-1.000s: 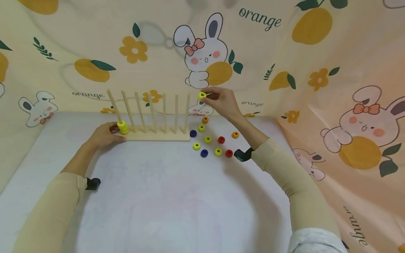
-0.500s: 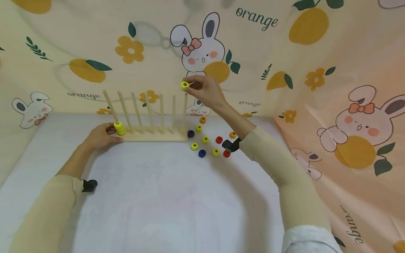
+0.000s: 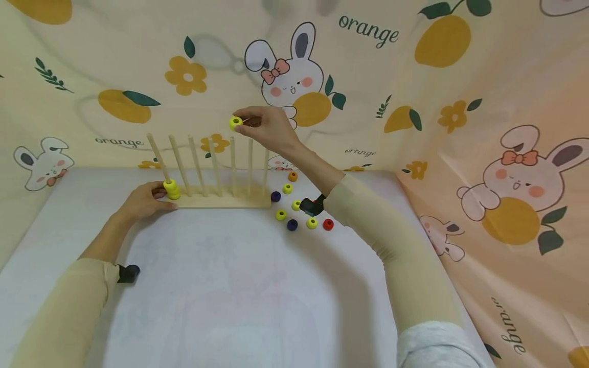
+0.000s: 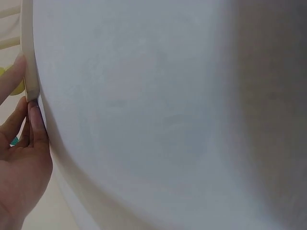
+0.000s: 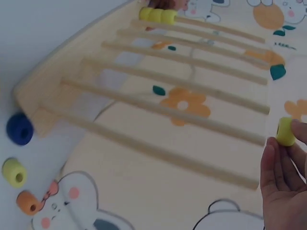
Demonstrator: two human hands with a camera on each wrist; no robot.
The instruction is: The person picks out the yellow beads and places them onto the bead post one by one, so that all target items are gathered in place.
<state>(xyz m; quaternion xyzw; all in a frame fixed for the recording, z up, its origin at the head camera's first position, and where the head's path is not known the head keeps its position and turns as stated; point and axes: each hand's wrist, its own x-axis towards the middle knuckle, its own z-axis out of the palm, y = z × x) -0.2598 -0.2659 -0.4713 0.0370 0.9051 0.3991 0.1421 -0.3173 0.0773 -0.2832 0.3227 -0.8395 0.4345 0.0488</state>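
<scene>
Your left hand (image 3: 143, 200) grips the left end of the wooden rack (image 3: 221, 203), apparently to steady it. Your right hand (image 3: 270, 129) pinches a yellow bead (image 3: 232, 125) by its sides above the pegs (image 3: 214, 166), presumably leaving its hole clear; three yellow beads (image 3: 171, 189) sit on the leftmost peg (image 3: 158, 156).

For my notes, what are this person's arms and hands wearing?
Both arms have plain beige sleeves, with pale grey fabric higher on the right. A small black device sits by each cuff. The left hand and right hand are ungloved.
</scene>
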